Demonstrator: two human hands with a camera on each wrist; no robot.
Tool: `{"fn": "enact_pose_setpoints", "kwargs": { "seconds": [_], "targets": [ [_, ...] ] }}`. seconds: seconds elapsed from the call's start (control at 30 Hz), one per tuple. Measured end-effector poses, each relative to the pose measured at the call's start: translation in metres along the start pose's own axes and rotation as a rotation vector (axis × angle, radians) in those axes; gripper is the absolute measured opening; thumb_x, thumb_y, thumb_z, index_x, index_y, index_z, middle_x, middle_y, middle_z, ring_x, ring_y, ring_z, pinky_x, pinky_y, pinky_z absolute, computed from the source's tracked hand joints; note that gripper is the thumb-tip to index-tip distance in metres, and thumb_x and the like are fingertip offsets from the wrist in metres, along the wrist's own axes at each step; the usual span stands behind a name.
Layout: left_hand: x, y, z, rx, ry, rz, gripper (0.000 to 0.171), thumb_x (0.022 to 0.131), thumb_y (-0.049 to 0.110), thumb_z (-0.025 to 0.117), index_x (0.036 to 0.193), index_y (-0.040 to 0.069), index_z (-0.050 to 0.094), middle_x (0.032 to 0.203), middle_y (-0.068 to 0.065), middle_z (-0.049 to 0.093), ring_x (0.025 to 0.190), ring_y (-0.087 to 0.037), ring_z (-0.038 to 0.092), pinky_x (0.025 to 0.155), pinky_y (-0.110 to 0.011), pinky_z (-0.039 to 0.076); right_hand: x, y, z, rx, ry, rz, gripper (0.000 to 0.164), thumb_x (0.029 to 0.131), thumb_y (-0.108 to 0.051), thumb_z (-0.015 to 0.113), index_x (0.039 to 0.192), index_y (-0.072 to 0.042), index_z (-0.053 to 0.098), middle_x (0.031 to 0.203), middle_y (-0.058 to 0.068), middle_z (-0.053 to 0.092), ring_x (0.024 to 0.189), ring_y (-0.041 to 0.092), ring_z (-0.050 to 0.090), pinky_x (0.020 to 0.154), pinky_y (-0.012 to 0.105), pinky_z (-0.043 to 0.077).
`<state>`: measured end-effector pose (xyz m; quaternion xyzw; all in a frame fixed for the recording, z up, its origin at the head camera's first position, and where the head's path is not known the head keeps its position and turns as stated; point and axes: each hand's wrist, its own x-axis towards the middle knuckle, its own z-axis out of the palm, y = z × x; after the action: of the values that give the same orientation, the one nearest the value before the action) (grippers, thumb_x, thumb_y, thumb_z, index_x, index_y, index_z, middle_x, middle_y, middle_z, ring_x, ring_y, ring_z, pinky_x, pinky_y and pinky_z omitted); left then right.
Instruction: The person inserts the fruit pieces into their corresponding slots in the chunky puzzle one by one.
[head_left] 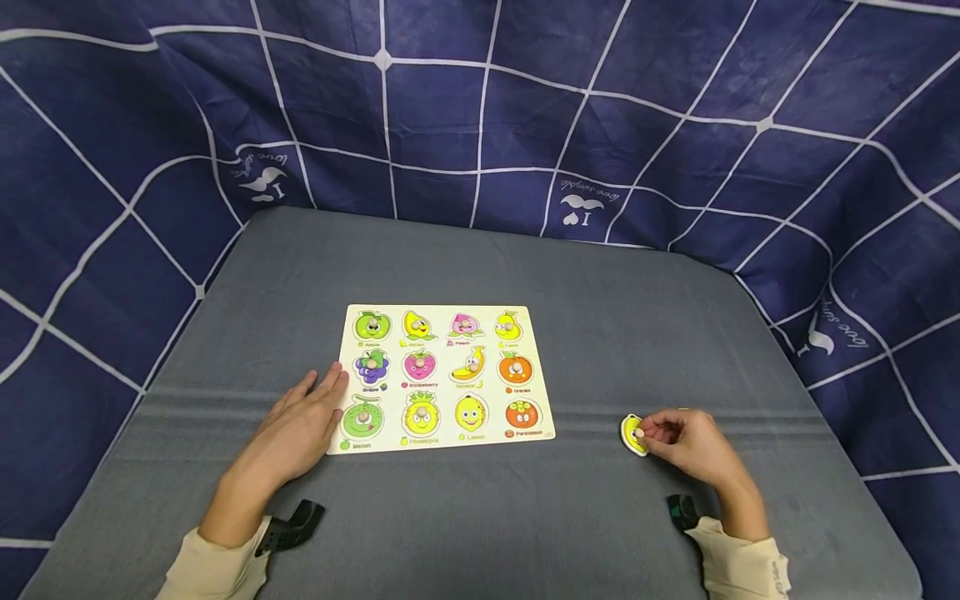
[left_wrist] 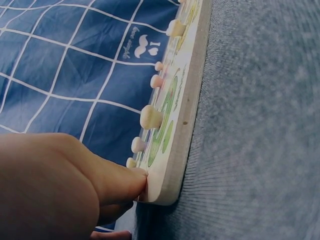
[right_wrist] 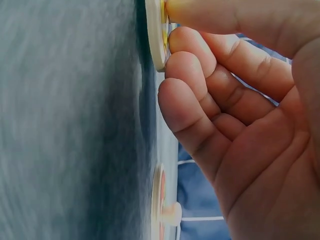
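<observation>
A pale wooden fruit puzzle board (head_left: 443, 442) lies flat on the grey cloth, with several pictured fruits, many bearing knobs. My left hand (head_left: 298, 423) rests along its left edge, fingers fairly straight. The left wrist view shows a thumb (left_wrist: 122, 185) touching the board's corner (left_wrist: 170, 185). Right of the board, my right hand (head_left: 697, 446) pinches a yellow puzzle piece (head_left: 632, 435) by its knob. That piece (right_wrist: 156, 35) stands tilted close to the cloth. Its picture is mostly covered by my fingers. On the board, the lemon (head_left: 471, 412) and persimmon (head_left: 521, 414) places show no clear knob.
In the right wrist view, another knobbed puzzle piece (right_wrist: 158, 205) with a reddish face lies beyond my fingers. The head view largely hides it behind the right hand. A grey cloth (head_left: 480, 525) covers the table, and blue checked curtain (head_left: 435, 108) surrounds its far sides.
</observation>
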<state>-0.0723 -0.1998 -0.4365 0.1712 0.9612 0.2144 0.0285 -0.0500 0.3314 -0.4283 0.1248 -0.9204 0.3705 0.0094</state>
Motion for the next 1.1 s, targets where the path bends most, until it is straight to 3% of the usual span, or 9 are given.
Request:
{"fn": "enact_pose_setpoints", "kwargs": {
  "seconds": [1.1],
  "targets": [
    [-0.001, 0.002, 0.001, 0.016, 0.001, -0.021, 0.051, 0.097, 0.006, 0.056, 0.144, -0.010, 0.042, 0.152, -0.028, 0.035, 0.134, -0.058, 0.030, 0.104, -0.071, 0.026, 0.034, -0.030, 0.030, -0.074, -0.076, -0.122, 0.016, 0.075, -0.001, 0.083, 0.080, -0.012, 0.073, 0.070, -0.014, 0.063, 0.063, 0.001, 0.058, 0.055, 0.021, 0.050]
  ]
}}
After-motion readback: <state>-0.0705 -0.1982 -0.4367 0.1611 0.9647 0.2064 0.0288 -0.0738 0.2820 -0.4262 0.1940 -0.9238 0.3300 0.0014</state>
